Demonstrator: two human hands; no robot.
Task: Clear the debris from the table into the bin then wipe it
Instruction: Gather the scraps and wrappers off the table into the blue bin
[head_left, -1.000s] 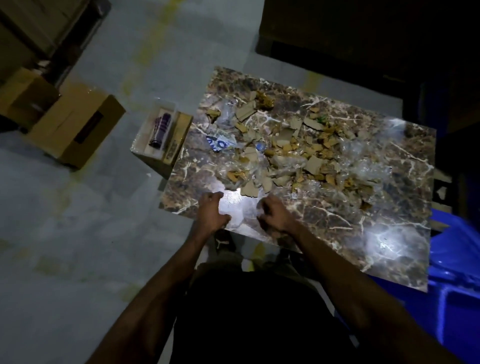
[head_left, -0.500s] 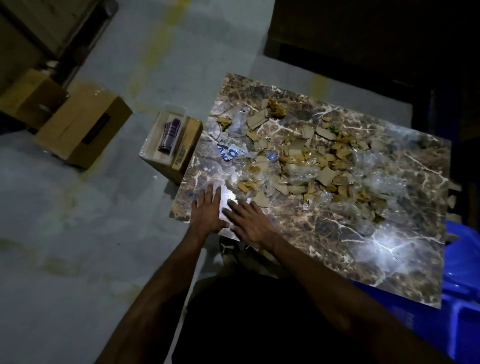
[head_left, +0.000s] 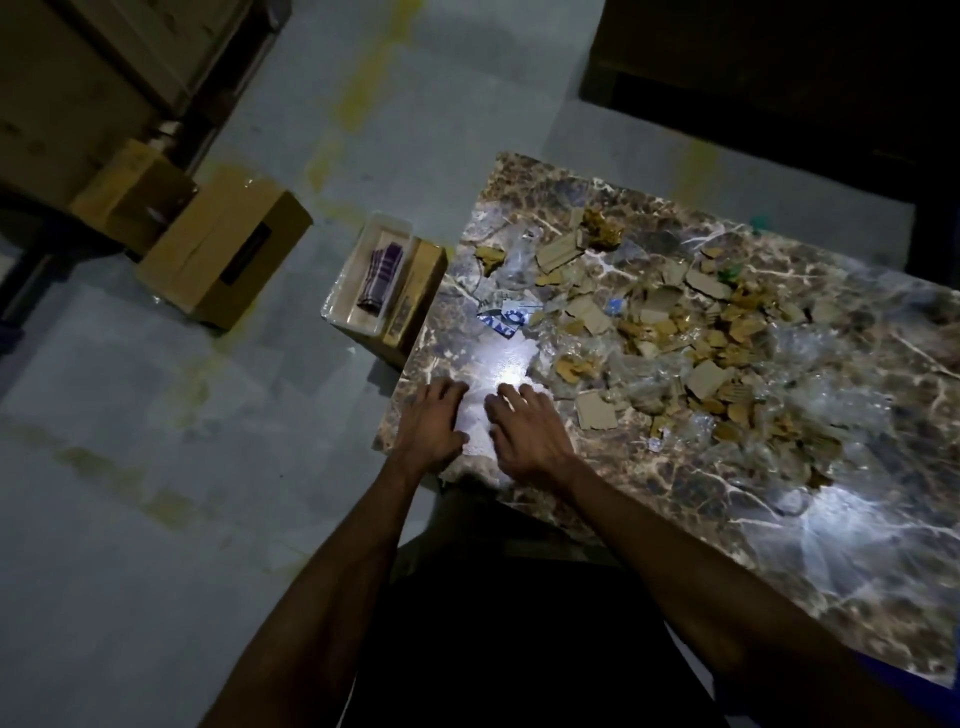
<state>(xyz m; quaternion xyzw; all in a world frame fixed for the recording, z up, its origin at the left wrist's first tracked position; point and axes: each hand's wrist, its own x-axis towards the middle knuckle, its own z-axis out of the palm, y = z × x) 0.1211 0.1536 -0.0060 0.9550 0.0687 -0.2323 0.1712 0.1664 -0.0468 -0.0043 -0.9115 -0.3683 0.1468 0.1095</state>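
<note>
We have our left hand (head_left: 435, 427) and right hand (head_left: 525, 435) resting flat and empty, fingers spread, on the near corner of the bench (head_left: 675, 499). The debris (head_left: 670, 332), cardboard scraps tangled with clear plastic, lies just beyond our fingertips across the middle. We should cup both hands wide and rake it together slowly, since light scraps may scatter; no bin is clearly visible.

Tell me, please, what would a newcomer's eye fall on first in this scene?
Probably the debris, cardboard scraps and clear plastic strewn across the marble table. Next, the left hand and right hand, resting flat at its near corner beside a bright glare.
</note>
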